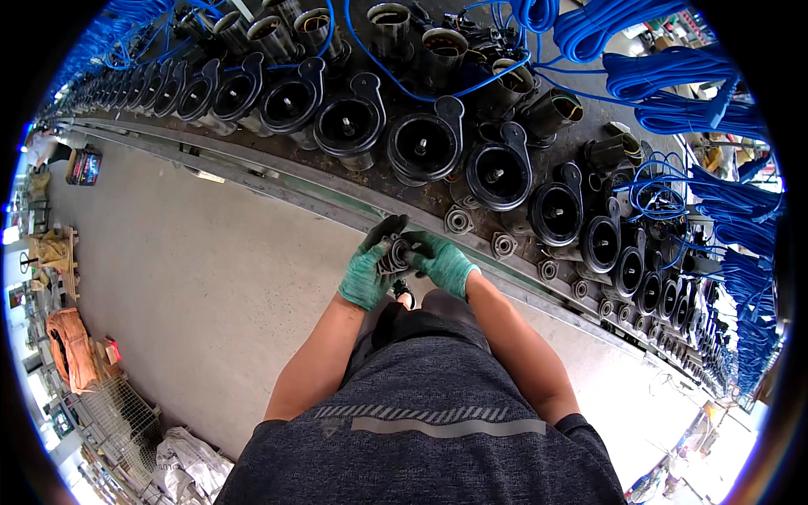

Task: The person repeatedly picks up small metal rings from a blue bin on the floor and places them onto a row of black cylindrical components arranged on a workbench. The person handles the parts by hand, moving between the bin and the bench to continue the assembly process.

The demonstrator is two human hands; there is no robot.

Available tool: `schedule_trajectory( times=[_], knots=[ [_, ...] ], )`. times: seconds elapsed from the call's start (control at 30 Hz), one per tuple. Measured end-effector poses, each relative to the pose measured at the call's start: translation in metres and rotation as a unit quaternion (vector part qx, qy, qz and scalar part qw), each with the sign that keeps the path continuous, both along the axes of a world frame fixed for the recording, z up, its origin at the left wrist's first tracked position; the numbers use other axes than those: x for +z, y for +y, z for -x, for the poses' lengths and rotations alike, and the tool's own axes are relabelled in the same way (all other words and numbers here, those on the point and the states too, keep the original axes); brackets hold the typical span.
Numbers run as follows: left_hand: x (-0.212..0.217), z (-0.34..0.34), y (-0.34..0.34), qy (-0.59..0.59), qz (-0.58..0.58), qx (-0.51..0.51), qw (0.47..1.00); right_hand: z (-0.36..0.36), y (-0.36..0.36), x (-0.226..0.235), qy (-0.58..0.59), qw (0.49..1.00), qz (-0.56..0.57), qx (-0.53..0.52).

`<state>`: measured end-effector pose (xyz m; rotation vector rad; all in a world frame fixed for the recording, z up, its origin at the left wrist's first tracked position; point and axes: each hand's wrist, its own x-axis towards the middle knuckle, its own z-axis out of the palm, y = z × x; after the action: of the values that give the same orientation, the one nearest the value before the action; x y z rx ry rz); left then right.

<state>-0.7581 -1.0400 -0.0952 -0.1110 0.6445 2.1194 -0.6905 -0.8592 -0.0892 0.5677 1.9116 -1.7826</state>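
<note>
Before my body, off the bench edge, a small grey metal flange with a round, bearing-like centre is between my gloved hands. My left hand is closed around its left side, wearing a green glove with dark fingertips. In the same kind of glove, my right hand grips it from the right; the fingers partly cover it. Similar flanges lie along the bench, one just beyond my hands and another to its right. Behind them stand black round housings, such as this housing, each with a shaft upright in the middle.
The long bench crosses diagonally, its metal edge beyond my hands. Open metal cylinders with wires inside stand behind the housings. Coiled blue cables hang at upper right. A wire cage and brown sacking are at left on the floor.
</note>
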Motion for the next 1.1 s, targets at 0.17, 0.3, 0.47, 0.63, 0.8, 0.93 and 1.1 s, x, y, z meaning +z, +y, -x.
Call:
schedule_trajectory(
  times=[0.17, 0.3, 0.47, 0.63, 0.8, 0.93, 1.1],
  knots=[
    [-0.01, 0.019, -0.006, 0.02, 0.025, 0.003, 0.999, 0.01, -0.014, -0.012, 0.054, 0.996, 0.016, -0.073],
    [-0.02, 0.033, -0.012, -0.047, 0.021, 0.045, 0.998, 0.026, -0.015, 0.003, 0.032, 0.994, 0.021, -0.101],
    [-0.022, 0.06, -0.015, -0.121, 0.134, 0.106, 0.978, 0.064, 0.0, -0.027, -0.007, 0.958, 0.069, -0.279],
    [-0.038, 0.1, -0.024, -0.1, 0.221, 0.115, 0.963, 0.098, 0.012, -0.076, -0.004, 0.978, -0.145, -0.15],
    [-0.057, 0.12, -0.029, -0.007, 0.311, 0.108, 0.944, 0.077, 0.0, -0.105, 0.087, 0.944, -0.174, -0.267],
    [-0.072, 0.138, -0.019, 0.094, 0.382, 0.108, 0.913, 0.05, 0.008, -0.109, 0.088, 0.948, -0.128, -0.279],
    [-0.118, 0.166, -0.021, 0.38, 0.59, 0.105, 0.705, 0.002, 0.016, -0.019, 0.014, 0.963, 0.004, -0.27]
  ],
)
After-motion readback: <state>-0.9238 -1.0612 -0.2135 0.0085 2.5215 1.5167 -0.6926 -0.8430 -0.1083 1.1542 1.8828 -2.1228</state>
